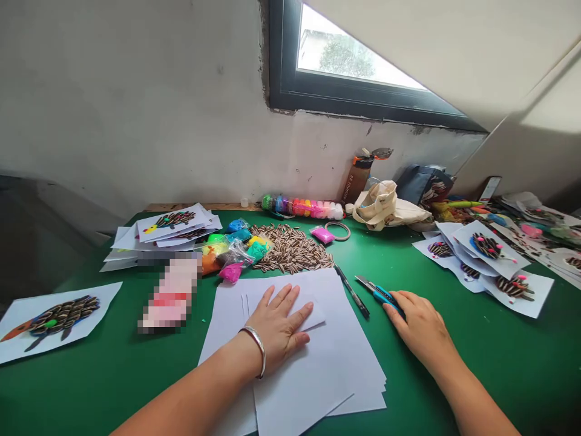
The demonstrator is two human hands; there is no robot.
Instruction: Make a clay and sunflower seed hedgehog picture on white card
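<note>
My left hand (282,324), with a silver bangle at the wrist, lies flat with fingers spread on a stack of white paper (313,381). Under its fingers is a smaller white piece of paper (318,315). My right hand (420,324) has its fingers closed round the handle of a blue utility knife (381,293), whose blade points up and left over the green table. Between the paper and the knife lies a black pen (354,293). A heap of striped sunflower seeds (295,248) is just beyond the paper.
Bags of coloured clay (233,248) sit left of the seeds. Seed pictures on paper lie in a left pile (170,224), singly at far left (59,321), and at right (488,254). Behind stand a brown bottle (356,178), a cloth bag (385,206) and a tape roll (338,230).
</note>
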